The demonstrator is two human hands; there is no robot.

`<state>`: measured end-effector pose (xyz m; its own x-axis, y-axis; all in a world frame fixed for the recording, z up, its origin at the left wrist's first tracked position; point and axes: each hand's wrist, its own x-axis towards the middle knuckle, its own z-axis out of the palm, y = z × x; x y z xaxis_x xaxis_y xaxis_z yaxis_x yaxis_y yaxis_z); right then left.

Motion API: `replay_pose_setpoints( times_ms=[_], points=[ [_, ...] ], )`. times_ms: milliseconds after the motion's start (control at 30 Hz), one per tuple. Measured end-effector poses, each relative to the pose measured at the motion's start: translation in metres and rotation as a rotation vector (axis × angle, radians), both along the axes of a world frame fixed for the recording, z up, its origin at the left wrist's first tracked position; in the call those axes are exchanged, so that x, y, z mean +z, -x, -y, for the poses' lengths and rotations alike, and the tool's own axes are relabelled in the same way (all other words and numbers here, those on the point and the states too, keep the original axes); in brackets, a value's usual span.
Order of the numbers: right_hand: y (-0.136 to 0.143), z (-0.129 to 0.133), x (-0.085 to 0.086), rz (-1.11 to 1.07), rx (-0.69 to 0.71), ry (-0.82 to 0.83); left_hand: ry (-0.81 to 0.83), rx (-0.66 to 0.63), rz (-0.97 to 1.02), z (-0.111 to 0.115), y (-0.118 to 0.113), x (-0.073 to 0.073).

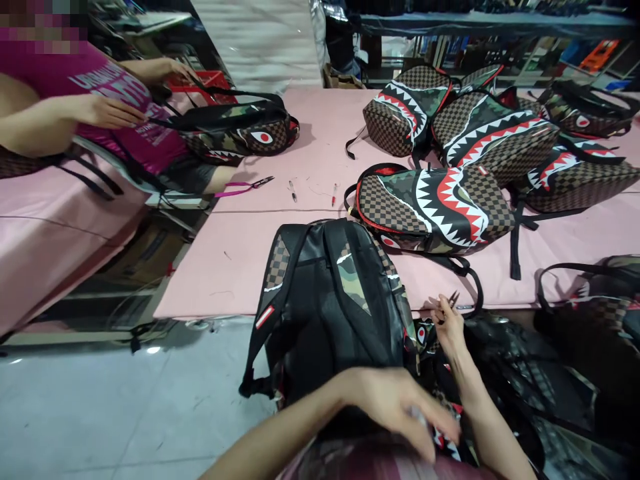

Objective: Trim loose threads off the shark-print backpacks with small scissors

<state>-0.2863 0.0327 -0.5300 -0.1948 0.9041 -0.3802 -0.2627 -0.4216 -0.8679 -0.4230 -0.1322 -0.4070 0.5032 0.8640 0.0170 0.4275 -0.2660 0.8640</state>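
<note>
A black backpack (313, 313) with checkered and camouflage patches leans upright against the table's front edge, its straps facing me. My left hand (395, 403) reaches across the lower part of this backpack, blurred, with fingers apart and nothing visible in them. To the right, near the table edge, my right hand (447, 323) is closed on small metal snips (454, 300), their tips pointing up. Just behind the backpack, a shark-mouth backpack (440, 207) lies on its side on the pink table (235, 267).
More patterned backpacks (495, 133) are piled at the back right, and dark bags (525, 373) stand below at right. Pens (334, 195) and pink-handled scissors (250, 185) lie on the table. At left, a person (115, 100) handles another backpack (240, 127).
</note>
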Motion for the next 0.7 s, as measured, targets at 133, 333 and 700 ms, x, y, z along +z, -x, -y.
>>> replay_pose_setpoints(
  times_ms=[133, 333, 700],
  points=[
    [-0.021, 0.007, 0.018, -0.023, -0.001, -0.027, 0.050, 0.805, -0.350, 0.012, 0.015, 0.000],
    [-0.029, 0.043, 0.062, -0.046, 0.102, -0.166, 0.128, 0.296, 0.088, 0.086, -0.010, -0.024],
    [0.005, 0.189, 0.099, 0.314, 1.119, -0.569, 0.187, 1.551, 0.236, 0.224, 0.162, -0.087]
  ],
)
